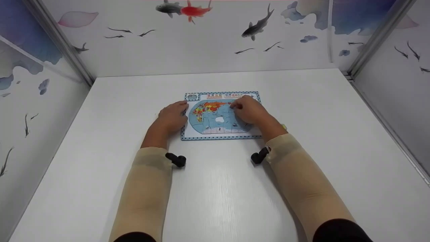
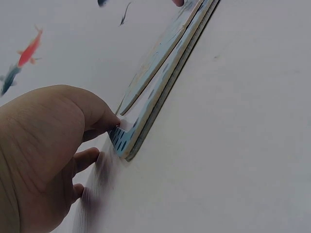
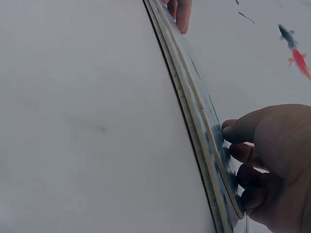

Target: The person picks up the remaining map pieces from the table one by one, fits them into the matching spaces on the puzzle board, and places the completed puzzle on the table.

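A flat world map jigsaw puzzle [image 1: 215, 127] lies on the white table, with blue sea, colourful land and a dotted blue border. Near its middle shows a white patch. At the board's left edge is my left hand [image 1: 172, 116]; in the left wrist view its thumb [image 2: 109, 119] touches the border by the corner, other fingers lower beside it. My right hand [image 1: 251, 109] bends over the map's upper right, fingertips on the surface. In the right wrist view its curled fingers [image 3: 248, 153] touch the board; whether they pinch a piece is hidden.
A small yellow-green thing [image 1: 284, 126] shows beside the right wrist, mostly covered. White panels with painted fish [image 1: 257, 27] stand behind the table [image 1: 215, 188] and at both sides. Black wrist cameras [image 1: 177, 160] sit on both beige sleeves.
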Demonstrator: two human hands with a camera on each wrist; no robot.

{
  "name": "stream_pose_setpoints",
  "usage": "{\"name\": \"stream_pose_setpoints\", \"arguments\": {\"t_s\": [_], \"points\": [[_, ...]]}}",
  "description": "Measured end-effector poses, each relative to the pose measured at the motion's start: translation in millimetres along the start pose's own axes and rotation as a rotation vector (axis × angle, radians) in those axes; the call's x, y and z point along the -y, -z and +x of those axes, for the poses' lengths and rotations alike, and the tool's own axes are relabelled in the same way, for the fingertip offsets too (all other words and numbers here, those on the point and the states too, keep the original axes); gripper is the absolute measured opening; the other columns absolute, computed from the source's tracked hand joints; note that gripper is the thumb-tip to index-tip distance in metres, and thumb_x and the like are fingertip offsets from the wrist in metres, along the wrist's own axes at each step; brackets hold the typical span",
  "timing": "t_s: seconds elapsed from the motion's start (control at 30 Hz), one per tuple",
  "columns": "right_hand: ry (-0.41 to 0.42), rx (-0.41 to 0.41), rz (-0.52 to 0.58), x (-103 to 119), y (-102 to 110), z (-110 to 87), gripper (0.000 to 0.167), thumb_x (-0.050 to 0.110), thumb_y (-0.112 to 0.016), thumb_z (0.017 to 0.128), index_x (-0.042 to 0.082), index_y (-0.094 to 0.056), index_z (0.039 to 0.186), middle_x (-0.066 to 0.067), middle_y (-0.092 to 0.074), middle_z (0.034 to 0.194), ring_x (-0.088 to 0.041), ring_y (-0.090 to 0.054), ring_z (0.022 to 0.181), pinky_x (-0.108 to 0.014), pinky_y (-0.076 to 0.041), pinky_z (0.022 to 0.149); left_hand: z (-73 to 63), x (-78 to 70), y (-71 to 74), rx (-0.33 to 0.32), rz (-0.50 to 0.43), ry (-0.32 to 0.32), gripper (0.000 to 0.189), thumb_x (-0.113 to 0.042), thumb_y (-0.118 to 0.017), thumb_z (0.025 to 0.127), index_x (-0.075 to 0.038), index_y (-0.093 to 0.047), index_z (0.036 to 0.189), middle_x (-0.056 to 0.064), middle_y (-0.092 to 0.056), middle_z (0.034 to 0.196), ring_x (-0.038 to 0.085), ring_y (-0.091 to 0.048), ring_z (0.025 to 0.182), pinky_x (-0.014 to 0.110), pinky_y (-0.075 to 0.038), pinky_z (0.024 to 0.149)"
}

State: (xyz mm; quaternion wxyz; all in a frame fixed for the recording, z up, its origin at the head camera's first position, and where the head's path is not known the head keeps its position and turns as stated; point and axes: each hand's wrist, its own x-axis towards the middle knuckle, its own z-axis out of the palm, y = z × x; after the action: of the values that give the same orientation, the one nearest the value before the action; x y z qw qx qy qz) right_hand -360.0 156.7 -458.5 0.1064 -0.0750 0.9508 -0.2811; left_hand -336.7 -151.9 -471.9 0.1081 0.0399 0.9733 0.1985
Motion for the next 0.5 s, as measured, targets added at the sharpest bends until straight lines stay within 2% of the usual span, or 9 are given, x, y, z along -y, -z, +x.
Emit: {"name": "stream_pose_setpoints", "arguments": {"t_s": [0.27, 0.4, 0.5], "points": [[-0.042, 0.032, 0.053, -1.9, 6.7, 0.1, 0.034, 0.030, -0.059, 0.109, 0.022, -0.071, 0.140, -0.004, -0.060, 0.131, -0.025, -0.060, 0.114, -0.036, -0.056, 0.087, 0.8, -1.4, 0.6, 0.002, -0.009, 0.017, 0.063, -0.031, -0.048, 0.108, -0.029, -0.034, 0.169, -0.009, -0.025, 0.180, 0.026, -0.014, 0.171, 0.059, -0.013, 0.139], [-0.060, 0.006, 0.069, -2.9, 10.5, -1.0, 0.033, 0.030, -0.058, 0.109, 0.022, -0.070, 0.140, -0.003, -0.060, 0.137, -0.025, -0.057, 0.122, -0.037, -0.057, 0.094, 0.4, -0.5, 1.0, 0.004, 0.001, 0.004, 0.062, -0.030, -0.047, 0.108, -0.027, -0.034, 0.169, -0.008, -0.025, 0.180, 0.027, -0.015, 0.170, 0.058, -0.013, 0.139], [-0.059, -0.011, 0.073, -3.9, 13.8, -3.1, 0.033, 0.030, -0.058, 0.109, 0.021, -0.070, 0.139, -0.004, -0.060, 0.141, -0.026, -0.057, 0.125, -0.038, -0.059, 0.093, 0.2, 0.0, 1.0, 0.007, -0.001, -0.005, 0.062, -0.030, -0.046, 0.108, -0.026, -0.035, 0.169, -0.007, -0.025, 0.180, 0.027, -0.015, 0.170, 0.057, -0.012, 0.139]]}}
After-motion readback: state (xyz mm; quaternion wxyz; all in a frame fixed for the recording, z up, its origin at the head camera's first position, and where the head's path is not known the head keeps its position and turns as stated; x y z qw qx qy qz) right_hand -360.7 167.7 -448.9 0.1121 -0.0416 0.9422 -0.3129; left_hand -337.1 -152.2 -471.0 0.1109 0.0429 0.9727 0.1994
